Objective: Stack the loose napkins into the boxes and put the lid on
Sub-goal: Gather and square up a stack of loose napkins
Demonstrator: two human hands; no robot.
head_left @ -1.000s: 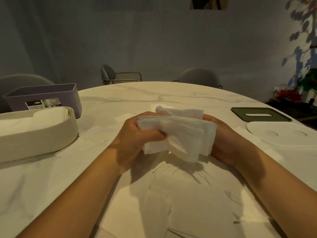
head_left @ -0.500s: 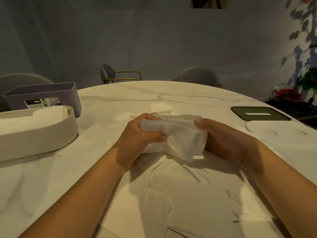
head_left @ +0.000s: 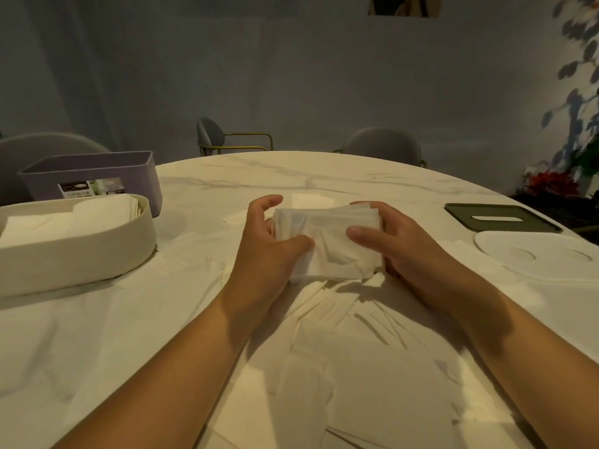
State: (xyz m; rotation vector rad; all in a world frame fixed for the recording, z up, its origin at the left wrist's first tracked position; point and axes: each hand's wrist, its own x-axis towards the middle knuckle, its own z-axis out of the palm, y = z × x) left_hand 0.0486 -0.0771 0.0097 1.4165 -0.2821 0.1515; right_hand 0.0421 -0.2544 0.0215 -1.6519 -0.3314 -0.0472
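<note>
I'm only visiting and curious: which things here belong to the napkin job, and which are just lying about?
Job: left hand, right hand, napkin bundle they hold, loose napkins, cream box, purple box, green lid, white lid.
Lying about: two chairs, red flowers.

Round marble table (head_left: 324, 170) with loose napkins (head_left: 340, 367), cream box (head_left: 81, 254), purple box (head_left: 97, 171), green lid (head_left: 531, 222), white lid (head_left: 544, 264).

Dining room or restaurant, round marble table (head_left: 324, 176), upholstered chairs (head_left: 382, 145), napkin boxes (head_left: 81, 251), wall mural (head_left: 577, 92)
</note>
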